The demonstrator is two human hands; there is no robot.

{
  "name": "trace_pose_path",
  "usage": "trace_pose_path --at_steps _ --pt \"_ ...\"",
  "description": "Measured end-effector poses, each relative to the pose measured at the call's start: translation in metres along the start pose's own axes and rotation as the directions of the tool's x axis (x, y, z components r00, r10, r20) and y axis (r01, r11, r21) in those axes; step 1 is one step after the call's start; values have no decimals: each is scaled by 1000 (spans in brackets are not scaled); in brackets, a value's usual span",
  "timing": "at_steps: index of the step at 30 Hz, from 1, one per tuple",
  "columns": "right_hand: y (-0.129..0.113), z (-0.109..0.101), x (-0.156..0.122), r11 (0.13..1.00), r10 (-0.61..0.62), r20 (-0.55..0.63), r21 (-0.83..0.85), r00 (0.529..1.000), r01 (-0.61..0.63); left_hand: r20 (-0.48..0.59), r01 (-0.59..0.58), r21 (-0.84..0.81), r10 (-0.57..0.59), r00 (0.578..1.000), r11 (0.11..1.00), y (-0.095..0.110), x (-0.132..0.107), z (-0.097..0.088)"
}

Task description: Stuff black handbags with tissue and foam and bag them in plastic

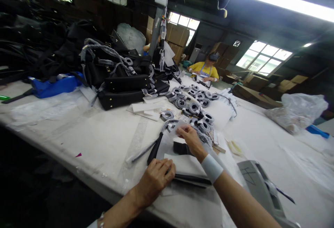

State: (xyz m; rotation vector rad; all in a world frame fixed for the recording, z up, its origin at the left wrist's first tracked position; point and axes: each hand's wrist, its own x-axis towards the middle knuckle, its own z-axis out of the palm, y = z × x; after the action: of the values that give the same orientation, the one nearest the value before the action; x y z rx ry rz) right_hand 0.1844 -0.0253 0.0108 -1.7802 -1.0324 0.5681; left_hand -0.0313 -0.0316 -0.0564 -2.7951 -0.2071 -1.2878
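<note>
Two bare hands at work on one black bag [191, 179], which lies on the near part of the bench [104, 134], from where I stand looking over the shoulder. Clock taken from the bag. Right hand [192, 140], at about 12: fingers closed in a pinch on a translucent sheet [175, 130], held up off the bag. Left hand [158, 173], at 9: fingers curled over the bag's near-left edge, by the white padding sheet [186, 163] on top; can't tell whether they grip or only press. Step in hand, my read: dressing the bag in protective sheeting, part done, since the black block [181, 147] beyond the padding shows uncovered. Next move probably calls for the left hand to pin that edge while the right lays the translucent sheet flat, no creases. Coiled wrapped straps [194, 108] at 12, just beyond the right hand; stacked black bags [125, 90] at 10 to 11; grey device [257, 182] at 3. Person in yellow [207, 70] at 12 to 1, well apart.
</note>
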Motion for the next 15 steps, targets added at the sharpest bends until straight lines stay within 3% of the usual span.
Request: trace_pose_path --at_steps 5,15 --pt "8 -1 -2 976 45 256 -216 966 12 11 -15 21 14 1000 1000 0 0 0" --pt "-7 22 0 751 40 375 -623 926 220 32 -19 14 18 999 1000 0 -2 3"
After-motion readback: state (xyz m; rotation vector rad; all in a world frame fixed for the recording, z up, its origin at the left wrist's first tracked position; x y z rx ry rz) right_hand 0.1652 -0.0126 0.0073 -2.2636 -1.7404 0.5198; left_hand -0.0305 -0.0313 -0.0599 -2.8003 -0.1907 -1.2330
